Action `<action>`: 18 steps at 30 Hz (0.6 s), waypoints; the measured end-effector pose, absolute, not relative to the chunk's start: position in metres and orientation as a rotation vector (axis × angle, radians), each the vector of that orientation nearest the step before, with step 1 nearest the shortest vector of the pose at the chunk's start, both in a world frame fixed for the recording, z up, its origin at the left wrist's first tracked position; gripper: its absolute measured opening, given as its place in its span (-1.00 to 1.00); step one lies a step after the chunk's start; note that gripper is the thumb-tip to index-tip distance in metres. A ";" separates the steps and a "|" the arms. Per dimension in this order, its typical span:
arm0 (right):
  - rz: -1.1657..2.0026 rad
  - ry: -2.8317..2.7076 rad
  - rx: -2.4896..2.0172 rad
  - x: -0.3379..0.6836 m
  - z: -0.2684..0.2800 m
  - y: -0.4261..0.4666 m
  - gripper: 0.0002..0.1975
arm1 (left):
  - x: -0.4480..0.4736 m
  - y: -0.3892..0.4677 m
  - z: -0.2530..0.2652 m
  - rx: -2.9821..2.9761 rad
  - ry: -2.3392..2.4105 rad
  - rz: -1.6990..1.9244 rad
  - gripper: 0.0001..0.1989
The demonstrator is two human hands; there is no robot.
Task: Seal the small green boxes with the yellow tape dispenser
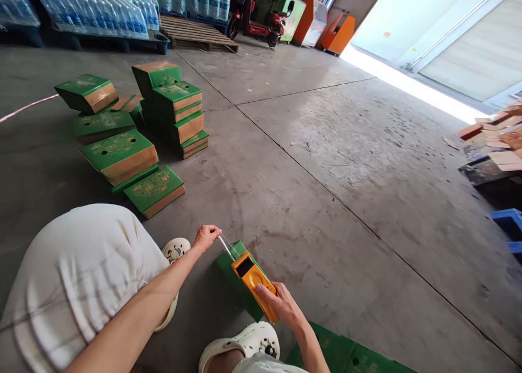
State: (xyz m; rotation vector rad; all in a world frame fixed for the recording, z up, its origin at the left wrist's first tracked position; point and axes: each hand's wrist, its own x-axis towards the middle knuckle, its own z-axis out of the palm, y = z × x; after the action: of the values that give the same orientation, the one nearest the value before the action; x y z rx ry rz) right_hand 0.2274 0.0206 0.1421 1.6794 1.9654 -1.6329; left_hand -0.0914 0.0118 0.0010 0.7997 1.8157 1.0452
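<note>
My right hand (279, 302) grips a yellow-orange handheld device (258, 281) with a dark window and a round dial-like part, the thumb lying on its face. From its far end runs a thin, pale, shiny strip (225, 245). My left hand (207, 236) pinches the strip's other end, a short way from the device. Below the device is a green cardboard box (237, 249) on the floor, partly covered by it. I cannot tell whether the two touch. Near my right forearm lies flat green cardboard (346, 351), partly out of view.
Stacked green boxes (179, 98) and more loosely piled green boxes (120, 153) stand ahead on the left. Beyond are bottled water packs (98, 11), a wooden pallet (196, 31) and a red scooter (261, 17). Flattened cartons (497, 144) and a blue crate (505, 221) lie at right.
</note>
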 end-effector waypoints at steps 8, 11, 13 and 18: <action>-1.652 1.917 1.628 0.209 0.144 0.029 -0.38 | -0.095 0.007 -0.017 0.820 1.882 0.995 -0.68; -1.601 1.940 1.630 0.203 0.144 0.030 -0.39 | -0.099 0.008 -0.023 0.813 1.912 0.980 -0.70; -1.567 1.944 1.624 0.200 0.143 0.031 -0.39 | -0.100 0.010 -0.026 0.811 1.919 0.968 -0.72; -1.516 1.924 1.633 0.196 0.140 0.033 -0.36 | -0.092 0.013 -0.040 0.795 1.911 0.927 -0.76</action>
State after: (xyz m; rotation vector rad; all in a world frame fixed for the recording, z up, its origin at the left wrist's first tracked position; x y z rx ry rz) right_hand 0.1963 0.0327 0.1402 1.6331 1.9240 -1.5156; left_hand -0.0924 0.0127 -0.0399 0.7952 1.9113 0.9275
